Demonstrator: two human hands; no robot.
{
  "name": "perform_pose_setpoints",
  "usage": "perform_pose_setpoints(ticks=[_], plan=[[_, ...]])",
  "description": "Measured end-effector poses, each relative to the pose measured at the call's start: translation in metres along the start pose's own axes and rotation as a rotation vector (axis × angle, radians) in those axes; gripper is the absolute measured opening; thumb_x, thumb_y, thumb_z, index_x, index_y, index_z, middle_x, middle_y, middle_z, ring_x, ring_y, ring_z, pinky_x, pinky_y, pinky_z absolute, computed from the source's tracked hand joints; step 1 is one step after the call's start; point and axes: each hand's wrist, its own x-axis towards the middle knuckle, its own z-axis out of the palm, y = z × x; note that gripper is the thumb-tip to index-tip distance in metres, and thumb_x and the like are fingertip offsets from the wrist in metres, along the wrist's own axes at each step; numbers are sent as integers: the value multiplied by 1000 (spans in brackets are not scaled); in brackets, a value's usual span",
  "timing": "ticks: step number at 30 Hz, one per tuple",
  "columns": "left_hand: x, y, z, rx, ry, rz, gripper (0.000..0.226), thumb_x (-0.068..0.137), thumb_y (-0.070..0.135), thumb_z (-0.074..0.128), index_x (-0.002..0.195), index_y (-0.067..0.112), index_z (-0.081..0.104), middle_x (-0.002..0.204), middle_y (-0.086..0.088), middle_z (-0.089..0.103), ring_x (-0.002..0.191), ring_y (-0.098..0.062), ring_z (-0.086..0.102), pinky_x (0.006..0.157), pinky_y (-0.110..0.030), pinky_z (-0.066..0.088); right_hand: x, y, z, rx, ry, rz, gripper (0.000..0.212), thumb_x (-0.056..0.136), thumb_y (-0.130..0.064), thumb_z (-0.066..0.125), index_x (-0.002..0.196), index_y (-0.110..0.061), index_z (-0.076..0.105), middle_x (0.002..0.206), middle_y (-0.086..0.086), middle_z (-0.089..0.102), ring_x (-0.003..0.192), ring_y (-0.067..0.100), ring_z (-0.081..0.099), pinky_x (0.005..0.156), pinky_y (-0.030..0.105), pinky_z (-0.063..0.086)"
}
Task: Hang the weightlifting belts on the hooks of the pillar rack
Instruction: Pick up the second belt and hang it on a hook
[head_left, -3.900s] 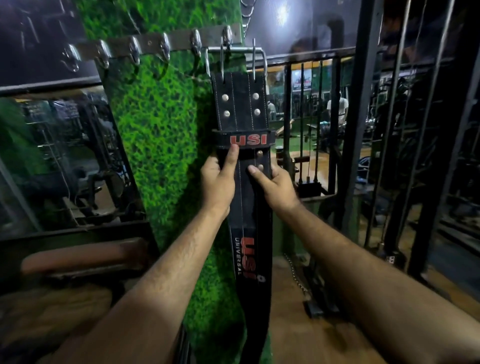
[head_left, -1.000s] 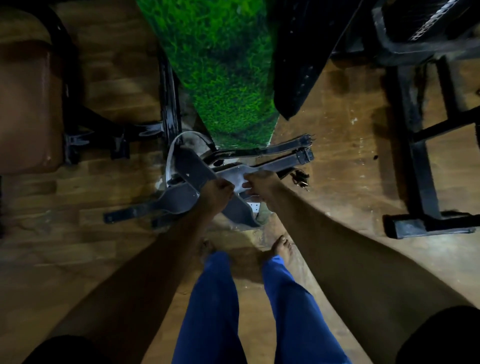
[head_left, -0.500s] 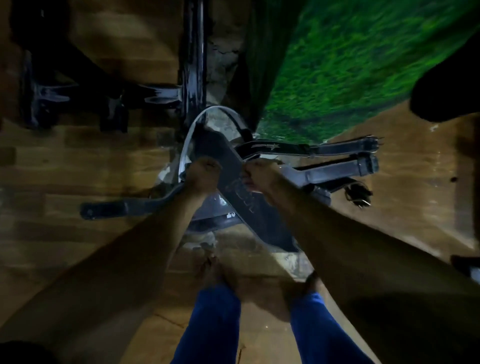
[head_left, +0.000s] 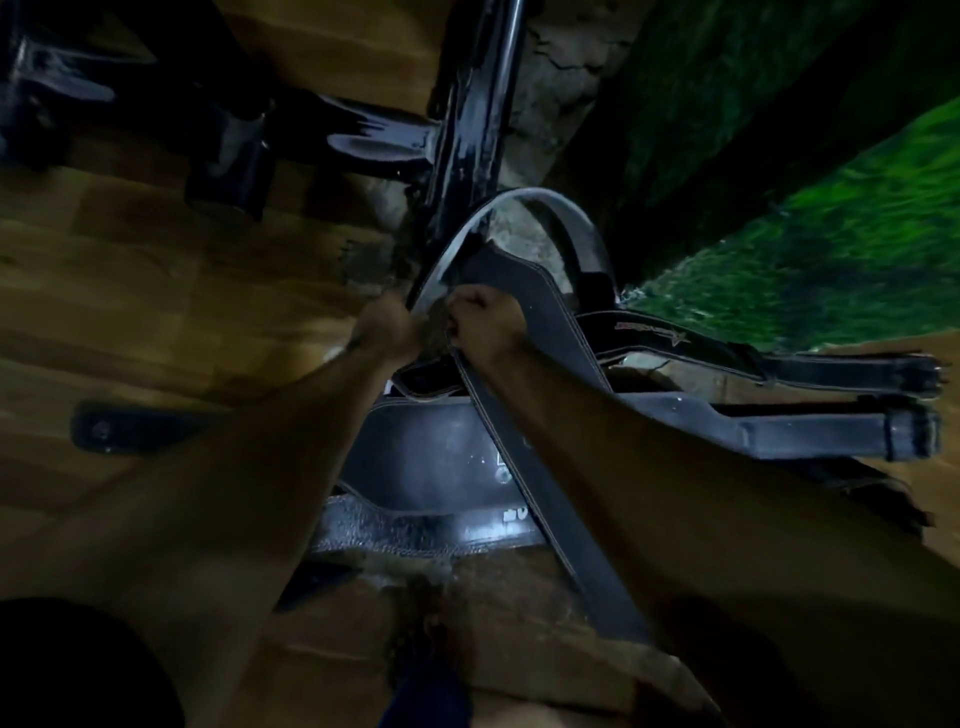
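the weightlifting belts (head_left: 441, 467) lie in a tangled heap on the wooden floor (head_left: 156, 291), at the foot of the grass-covered pillar (head_left: 810, 249) and beside a black metal frame (head_left: 467, 114). the topmost black belt (head_left: 545, 332) runs diagonally across the pile, its stitched edge catching the light. it looks like thick leather, so i judge it stiff along its width, fairly heavy, and apt to swing from whichever end is lifted; taking it near the buckle end would leave that end ready for a hook, though i cannot make out the buckle here. the others overlap it, so it may drag a neighbour along. both arms reach down and forward, close together. the right hand (head_left: 485, 325) has its fingers curled round the edge of the black belt near its upper end, knuckles up. the left hand (head_left: 387, 325) sits just beside it in a fist, apparently gripping the curved pale belt (head_left: 457, 244) that arcs upward, though blur makes that hold uncertain. the hooks are out of view.
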Motion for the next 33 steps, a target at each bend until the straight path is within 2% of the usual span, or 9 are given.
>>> perform_pose_setpoints(ticks=[3, 5, 8, 14, 19, 21, 26, 30, 33], plan=[[-28, 13, -12, 139, 94, 44, 79, 90, 72, 24, 108, 5, 62, 96, -17, 63, 84, -35, 59, 67, -35, 36, -12, -21, -3, 38, 9, -14, 32, 94, -24, 67, 121, -7, 68, 104, 9, 72, 98, 29, 69, 89, 45, 59], [-33, 12, -10, 246, 136, 84, 45, 102, 43, 46, 112, 3, 61, 104, -18, 69, 90, -38, 65, 67, -36, 43, -17, -29, -3, 111, -27, -4, 41, 94, -26, 69, 125, 0, 64, 110, 14, 73, 98, 28, 70, 89, 48, 59], [-56, 23, -26, 293, 151, 134, 21, 100, 20, 53, 114, 6, 60, 106, -17, 70, 93, -38, 68, 74, -40, 53, -27, -44, 0, 155, -2, 11, 36, 84, -34, 77, 108, -8, 72, 103, 11, 77, 96, 30, 73, 86, 53, 60], [-117, 40, -80, 56, 49, 284, 30, 88, 31, 61, 106, 7, 62, 96, -16, 68, 88, -36, 66, 67, -27, 41, -71, -61, -22, 247, 65, 42, 22, 83, -24, 73, 94, -5, 71, 98, 16, 76, 90, 35, 74, 82, 57, 61], [-161, 83, -135, -274, -98, 208, 28, 91, 5, 63, 119, 5, 66, 103, 3, 62, 87, -10, 60, 57, 3, 38, -128, -86, -61, 326, 80, 69, 13, 88, -7, 72, 78, -13, 67, 96, 17, 74, 83, 31, 72, 79, 49, 62], [-167, 97, -154, -411, -83, 150, 24, 93, 9, 58, 116, 9, 65, 107, -1, 68, 89, -9, 63, 61, -1, 43, -153, -105, -75, 306, 32, 30, 7, 88, -3, 72, 82, -4, 69, 89, 16, 74, 75, 29, 72, 70, 42, 62], [-209, 149, -222, -627, -10, 246, 40, 91, 13, 55, 131, 16, 51, 125, -6, 61, 115, -21, 60, 101, -36, 49, -219, -174, -117, 288, -18, -103, 16, 91, 4, 67, 105, 11, 70, 91, 17, 71, 70, 17, 68, 68, 28, 58], [-246, 197, -277, -674, -86, 313, 26, 89, 15, 56, 113, 9, 64, 105, -14, 71, 95, -19, 67, 93, -40, 54, -273, -223, -160, 309, -42, -163, 7, 95, 0, 65, 92, -4, 71, 72, -2, 73, 60, 7, 69, 59, 22, 58], [-280, 229, -315, -654, -61, 392, 13, 96, 7, 59, 107, 3, 66, 94, -5, 69, 81, -6, 64, 82, -24, 51, -317, -260, -188, 371, -31, -183, 6, 96, -9, 66, 96, -5, 71, 83, 10, 72, 68, 21, 70, 66, 39, 61]])
